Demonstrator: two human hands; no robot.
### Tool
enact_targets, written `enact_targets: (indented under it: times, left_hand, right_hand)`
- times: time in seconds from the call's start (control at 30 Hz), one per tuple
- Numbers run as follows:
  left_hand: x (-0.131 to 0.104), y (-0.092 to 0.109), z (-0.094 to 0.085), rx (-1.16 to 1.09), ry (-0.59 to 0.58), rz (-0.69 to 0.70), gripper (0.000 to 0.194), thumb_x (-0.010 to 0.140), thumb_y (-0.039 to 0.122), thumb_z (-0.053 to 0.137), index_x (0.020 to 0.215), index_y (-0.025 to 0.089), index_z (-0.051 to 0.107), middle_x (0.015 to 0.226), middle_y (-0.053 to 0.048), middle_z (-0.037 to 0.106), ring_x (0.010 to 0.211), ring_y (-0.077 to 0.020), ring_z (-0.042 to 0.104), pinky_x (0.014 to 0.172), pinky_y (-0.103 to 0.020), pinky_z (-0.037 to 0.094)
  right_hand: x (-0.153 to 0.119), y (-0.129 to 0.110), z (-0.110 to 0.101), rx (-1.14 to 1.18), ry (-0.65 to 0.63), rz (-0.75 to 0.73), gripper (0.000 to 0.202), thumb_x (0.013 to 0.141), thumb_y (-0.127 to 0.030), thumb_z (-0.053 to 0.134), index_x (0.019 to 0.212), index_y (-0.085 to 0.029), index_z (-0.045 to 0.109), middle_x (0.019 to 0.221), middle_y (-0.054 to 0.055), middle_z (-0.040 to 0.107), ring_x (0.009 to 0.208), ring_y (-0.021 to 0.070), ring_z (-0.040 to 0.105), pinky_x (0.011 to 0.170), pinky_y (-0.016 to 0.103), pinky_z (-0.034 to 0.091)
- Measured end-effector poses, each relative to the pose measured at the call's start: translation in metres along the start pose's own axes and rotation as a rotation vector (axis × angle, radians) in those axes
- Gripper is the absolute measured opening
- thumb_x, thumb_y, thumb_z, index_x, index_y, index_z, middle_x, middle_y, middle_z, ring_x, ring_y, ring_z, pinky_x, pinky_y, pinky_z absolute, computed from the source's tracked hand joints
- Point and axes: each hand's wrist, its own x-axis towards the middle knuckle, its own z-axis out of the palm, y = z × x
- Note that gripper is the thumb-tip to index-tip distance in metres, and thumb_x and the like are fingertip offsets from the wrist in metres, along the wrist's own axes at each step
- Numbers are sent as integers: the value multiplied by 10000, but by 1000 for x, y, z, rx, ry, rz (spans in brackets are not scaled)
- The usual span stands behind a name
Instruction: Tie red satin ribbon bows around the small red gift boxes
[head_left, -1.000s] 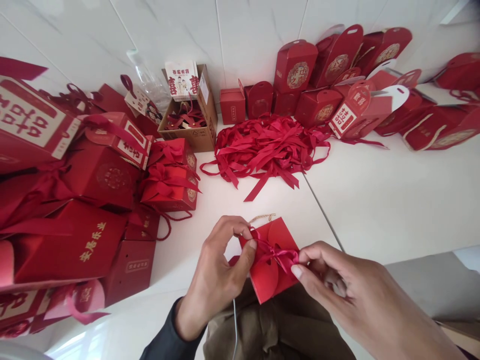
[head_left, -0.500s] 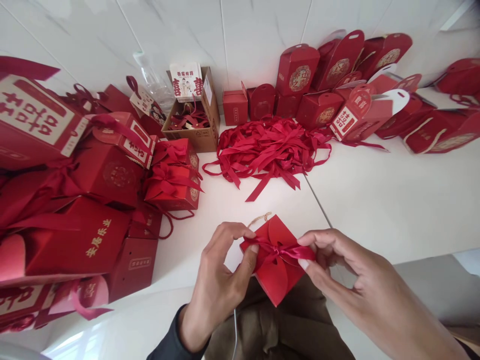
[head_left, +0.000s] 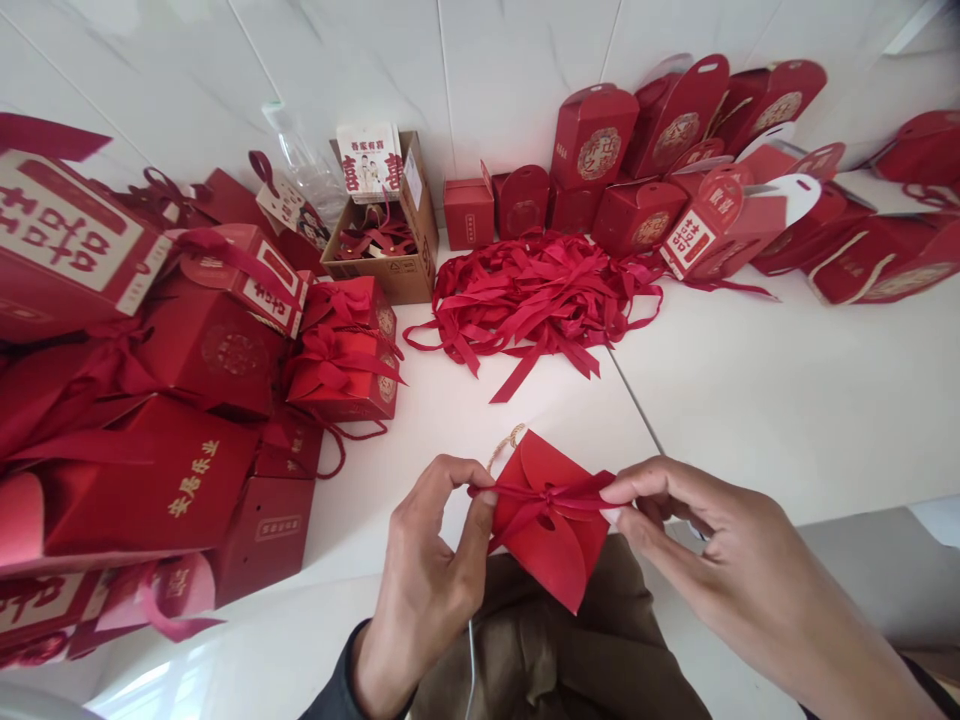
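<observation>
A small red gift box [head_left: 559,560] with folded petal flaps sits at the table's front edge, turned at an angle. Across its top runs a dark red ribbon [head_left: 550,497], knotted at the middle. My left hand [head_left: 442,560] pinches one side of the ribbon between thumb and fingertips. On the other side, my right hand [head_left: 697,530] pinches the ribbon between thumb and index finger. The ribbon is stretched between both hands. A twisted gold cord [head_left: 504,447] sticks out behind the box.
A heap of red ribbons [head_left: 544,300] lies beyond the box. Stacked red gift boxes [head_left: 202,480] fill the left side. More red boxes [head_left: 596,140] stand along the tiled wall. An open cardboard carton [head_left: 420,225] holds red pieces and a printed card.
Both hands have drawn the ribbon out straighter and tighter, my left hand moving slightly left. The small box has turned a little under the knot.
</observation>
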Motion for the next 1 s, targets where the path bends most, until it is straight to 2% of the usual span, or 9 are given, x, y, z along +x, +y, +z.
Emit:
enact_targets:
  times: [0.23,0.37,0.43,0.5,0.63,0.73,0.83,0.9,1.0]
  left_hand:
    - [-2,-1,4,-76,6,-63,73,1039,265,520,1007,233,577,948,-21,667,858,-149,668,744,-278,528]
    - [-3,1,-2,-203,67,-19,120,1009,201,567,1107,269,555,1054,-22,627,1027,-164,668,911,-301,545]
    - [-4,1,-6,-300,148,3,233,989,182,589,1190,286,532,1121,-28,601,1087,-177,664,985,-332,541]
    - [-4,0,-10,-349,205,-7,265,985,187,593,1220,294,534,1138,-28,593,1057,-170,670,982,-328,548]
    - [-10,-5,-11,-236,127,-42,228,1017,231,542,1226,317,565,1139,-35,614,1062,-180,654,987,-331,546]
    - [-22,0,-3,-75,125,9,304,1014,312,541,1316,328,516,1230,-75,602,1151,-249,628,984,-398,556]
    - [-37,13,16,68,234,-40,566,957,521,596,1436,295,396,1371,-138,525,1267,-341,560,1026,-508,536]
    - [-46,23,35,140,271,-25,922,821,675,696,1531,272,269,1460,-188,447,1315,-408,519,964,-546,571]
    - [-52,32,63,288,298,-73,1271,631,570,910,1606,300,141,1531,-207,383,1380,-459,451,964,-597,576]
  right_hand:
    - [3,1,0,-11,12,35,216,984,-445,576,957,-257,679,705,-5,631,622,179,615,442,233,453]
    - [-1,0,-4,91,47,5,207,994,-429,594,1095,-258,652,968,40,708,858,195,702,671,236,592]
    - [-1,1,-7,156,72,-22,283,987,-445,624,1214,-276,619,1155,59,702,988,201,708,790,242,610]
    - [1,3,-10,161,114,-13,345,995,-475,617,1295,-305,593,1179,51,696,1012,194,707,823,238,606]
    - [12,4,-9,23,98,4,376,1031,-527,523,1341,-334,614,1169,58,695,1009,212,696,749,252,599]
    - [20,6,-5,-7,22,-37,324,1018,-538,534,1145,-289,698,1097,62,709,944,223,692,753,284,595]
    - [23,14,-2,3,22,-32,295,994,-544,570,1005,-274,689,989,35,721,866,208,705,706,253,593]
    - [24,23,-1,3,23,-24,306,972,-564,586,1031,-278,680,984,35,732,853,218,726,592,223,583]
    - [25,32,3,21,17,-37,329,950,-585,592,1035,-283,689,990,63,755,871,261,761,508,218,581]
